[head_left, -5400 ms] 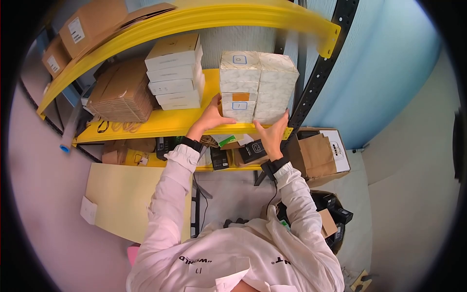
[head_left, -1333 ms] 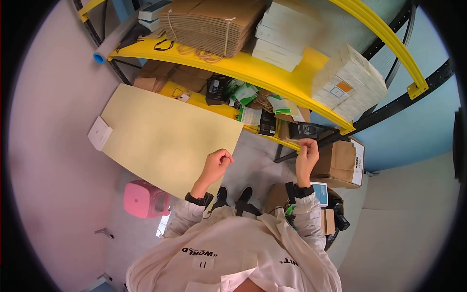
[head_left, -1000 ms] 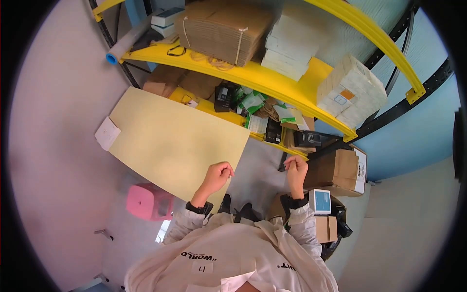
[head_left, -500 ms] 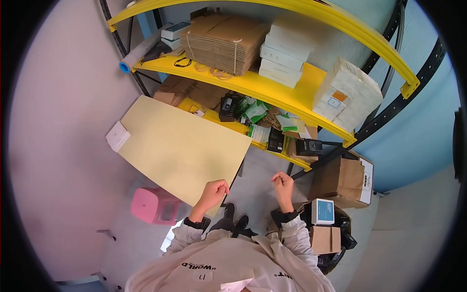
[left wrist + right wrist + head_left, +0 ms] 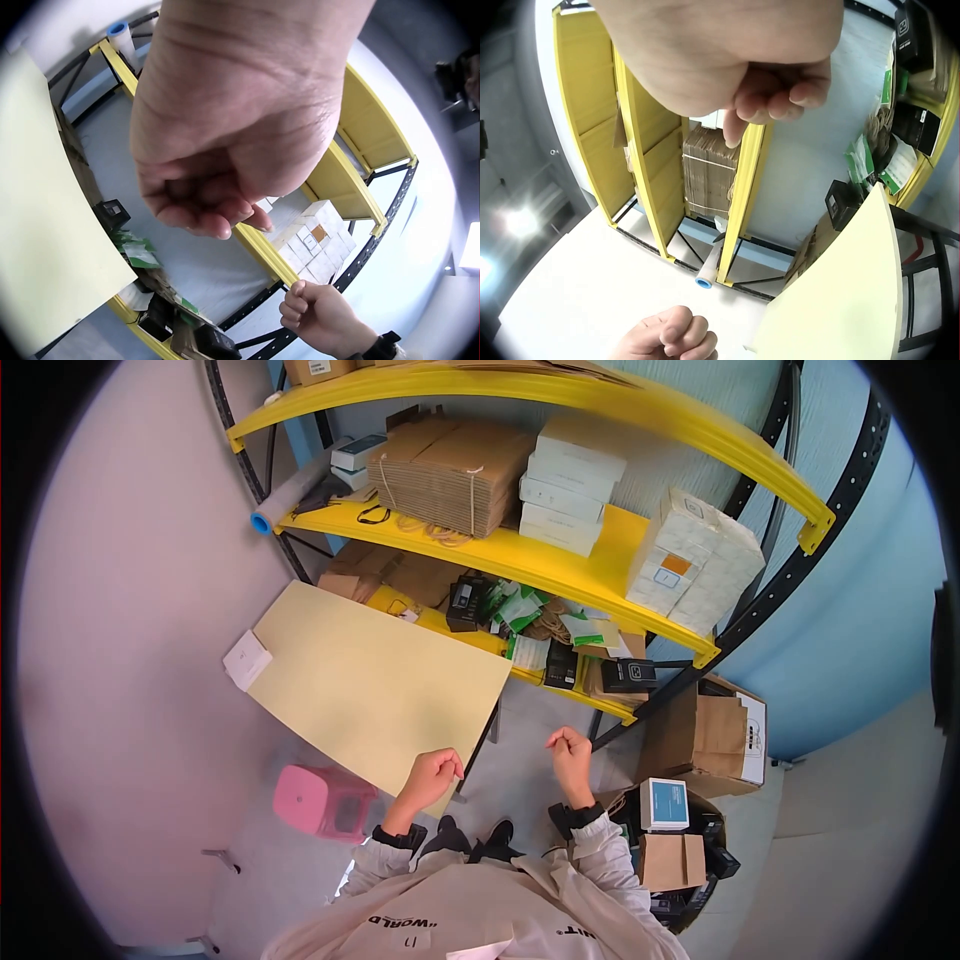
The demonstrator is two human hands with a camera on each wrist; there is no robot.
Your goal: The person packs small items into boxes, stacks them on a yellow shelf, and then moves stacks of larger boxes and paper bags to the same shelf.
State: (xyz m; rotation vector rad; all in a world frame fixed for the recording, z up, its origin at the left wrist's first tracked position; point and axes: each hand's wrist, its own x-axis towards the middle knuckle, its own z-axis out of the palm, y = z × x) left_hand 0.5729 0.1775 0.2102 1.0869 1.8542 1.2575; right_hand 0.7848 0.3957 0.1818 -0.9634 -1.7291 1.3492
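Observation:
Both hands are held in front of the body, with nothing in them. My left hand [image 5: 428, 777] hovers over the near right edge of a pale yellow tabletop [image 5: 380, 675]. In the left wrist view its fingers [image 5: 214, 210] hang loosely curled toward the palm. To its right, my right hand [image 5: 571, 758] is in the air above the floor, its fingers [image 5: 780, 101] also bent loosely. A block of white marbled boxes [image 5: 700, 555], one with an orange patch, stands at the right end of the yellow middle shelf [image 5: 615, 545], well away from both hands.
Left along that shelf are stacked white boxes [image 5: 570, 485] and a bundle of flattened cardboard [image 5: 450, 475]. Black boxes and green packets [image 5: 520, 605] fill the lower shelf. A pink stool [image 5: 308, 798] stands at left; a carton [image 5: 705, 730] and heaped boxes [image 5: 672, 860] are at right.
Both hands have left the marbled boxes, which they touched at first, and have lowered toward the body. The right hand has since drawn inward to the left. The head view has shifted.

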